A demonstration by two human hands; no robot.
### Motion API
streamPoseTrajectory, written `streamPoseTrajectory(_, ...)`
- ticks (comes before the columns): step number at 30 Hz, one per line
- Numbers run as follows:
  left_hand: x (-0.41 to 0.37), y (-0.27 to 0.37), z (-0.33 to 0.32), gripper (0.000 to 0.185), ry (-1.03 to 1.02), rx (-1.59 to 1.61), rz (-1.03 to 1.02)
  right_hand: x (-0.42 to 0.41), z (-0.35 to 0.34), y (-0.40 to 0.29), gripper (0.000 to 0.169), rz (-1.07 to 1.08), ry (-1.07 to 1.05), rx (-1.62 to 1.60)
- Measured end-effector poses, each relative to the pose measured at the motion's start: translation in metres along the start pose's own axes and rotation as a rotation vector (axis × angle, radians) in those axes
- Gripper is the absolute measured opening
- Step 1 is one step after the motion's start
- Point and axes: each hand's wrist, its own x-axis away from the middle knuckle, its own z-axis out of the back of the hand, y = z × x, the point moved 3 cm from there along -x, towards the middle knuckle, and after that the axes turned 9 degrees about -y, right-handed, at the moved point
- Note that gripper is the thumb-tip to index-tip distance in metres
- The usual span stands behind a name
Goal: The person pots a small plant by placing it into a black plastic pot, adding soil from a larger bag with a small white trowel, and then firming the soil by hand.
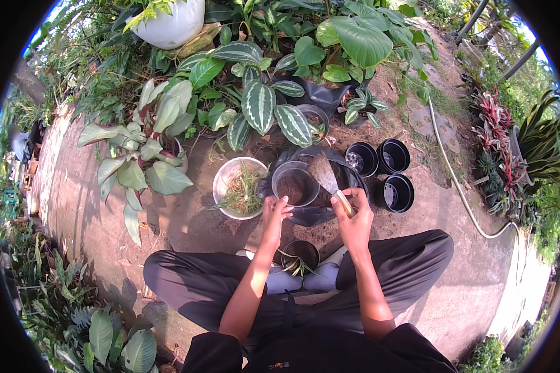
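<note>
My left hand (274,217) grips the near rim of a clear plastic pot (296,183) with soil in its bottom. My right hand (354,212) holds a trowel (325,175) by its wooden handle, its soil-smeared metal blade angled up and left beside the pot. Both are over a black plastic bag (308,217) of soil. To the left, a white bowl (218,186) holds small spider-like plants (245,193). A black pot (308,249) with soil and a thin striped-leaf plant (298,267) stands between my shins.
Several black plastic pots (398,193) stand right of the bag. Potted leafy plants crowd the far side, with a white planter (170,25) behind. A pale-leaved plant (133,154) spreads at left. A hose (452,170) curves along the ground at right.
</note>
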Motion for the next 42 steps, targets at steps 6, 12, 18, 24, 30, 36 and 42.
streamPoseTrajectory(6,-0.001,0.002,0.003,0.038,0.054,0.061,-0.007,-0.002,0.003,0.04,0.024,-0.196,-0.003,0.014)
streamPoseTrajectory(12,0.0,0.009,0.001,0.037,0.069,0.125,-0.036,-0.003,-0.026,0.091,0.028,-0.282,-0.268,0.262)
streamPoseTrajectory(18,0.002,0.009,0.005,0.039,0.037,0.099,-0.033,-0.001,-0.089,0.132,0.034,-0.399,-0.267,0.211)
streamPoseTrajectory(24,0.003,0.006,0.006,0.041,0.041,0.04,0.014,-0.009,-0.09,0.121,0.035,-0.467,-0.276,0.149)
streamPoseTrajectory(30,-0.003,-0.003,0.009,0.041,0.01,0.054,0.009,-0.006,-0.122,0.158,0.029,-0.37,-0.04,0.089)
streamPoseTrajectory(36,-0.002,-0.003,0.012,0.037,0.036,0.082,0.018,0.003,-0.131,0.192,0.028,-0.463,0.016,-0.107)
streamPoseTrajectory(42,-0.002,-0.001,0.01,0.035,0.029,0.098,0.008,-0.015,-0.133,0.194,0.027,-0.275,0.136,0.024)
